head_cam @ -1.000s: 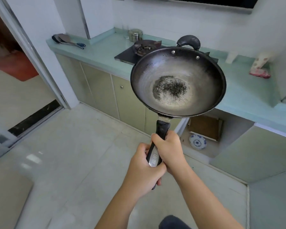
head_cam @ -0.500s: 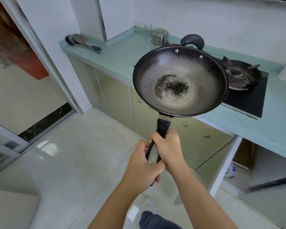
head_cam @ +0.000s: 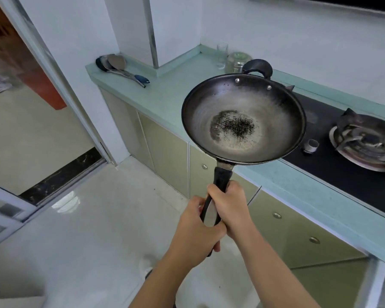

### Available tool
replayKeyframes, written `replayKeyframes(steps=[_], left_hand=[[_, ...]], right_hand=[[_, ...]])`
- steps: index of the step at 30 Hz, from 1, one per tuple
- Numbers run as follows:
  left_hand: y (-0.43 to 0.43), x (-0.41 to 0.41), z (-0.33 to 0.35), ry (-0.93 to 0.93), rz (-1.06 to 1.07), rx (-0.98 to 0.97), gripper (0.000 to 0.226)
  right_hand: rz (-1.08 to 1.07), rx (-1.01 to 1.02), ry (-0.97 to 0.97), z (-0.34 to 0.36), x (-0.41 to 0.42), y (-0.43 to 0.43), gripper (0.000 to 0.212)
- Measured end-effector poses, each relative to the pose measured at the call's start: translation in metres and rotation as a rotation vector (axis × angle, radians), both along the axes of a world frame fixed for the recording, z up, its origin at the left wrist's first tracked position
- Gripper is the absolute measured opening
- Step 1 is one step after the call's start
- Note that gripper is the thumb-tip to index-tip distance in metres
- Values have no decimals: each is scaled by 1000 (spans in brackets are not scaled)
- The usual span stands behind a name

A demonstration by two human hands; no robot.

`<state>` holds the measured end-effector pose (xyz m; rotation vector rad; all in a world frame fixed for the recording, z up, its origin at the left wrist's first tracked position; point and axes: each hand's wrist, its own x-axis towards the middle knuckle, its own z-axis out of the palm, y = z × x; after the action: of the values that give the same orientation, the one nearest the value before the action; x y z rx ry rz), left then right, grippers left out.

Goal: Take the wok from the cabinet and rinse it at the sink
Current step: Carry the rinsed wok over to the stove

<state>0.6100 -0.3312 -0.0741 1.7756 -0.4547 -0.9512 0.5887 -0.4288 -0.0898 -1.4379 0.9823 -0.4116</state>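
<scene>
I hold a dark metal wok (head_cam: 273, 130) out in front of me, level, above the front edge of the green counter (head_cam: 171, 96). Black specks and grey residue sit in its bottom. Its long black handle points back at me. My right hand (head_cam: 229, 207) grips the handle higher up and my left hand (head_cam: 193, 227) grips it just below, both closed around it. A small loop handle sticks out on the wok's far rim. No sink is in view.
A black gas hob with a burner (head_cam: 365, 138) lies on the counter at right. Ladles (head_cam: 120, 67), a glass (head_cam: 222, 54) and a lidded steel pot (head_cam: 239, 61) stand at the counter's far end. Closed cabinet doors (head_cam: 165, 156) run below. A doorway (head_cam: 20, 85) opens at left.
My view has swung left along the counter: the open cabinet with the plate has left the frame and the hob now sits to the right. The wok stays held out in both hands.
</scene>
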Motion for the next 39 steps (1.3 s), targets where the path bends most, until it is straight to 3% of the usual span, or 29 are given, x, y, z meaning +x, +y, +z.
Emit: replayKeyframes(steps=[18,29,39], left_hand=[[-33,299,-5,-10,-138,-13,21],[-87,383,-22,85,-119,-17,23],[-200,426,-39,122,3,5,21]], right_hand=[[-113,-1,67,-3,286,-30,34],[-86,-9,158,-17,373,-85,18],[34,-45,250,-35,427,-198,18]])
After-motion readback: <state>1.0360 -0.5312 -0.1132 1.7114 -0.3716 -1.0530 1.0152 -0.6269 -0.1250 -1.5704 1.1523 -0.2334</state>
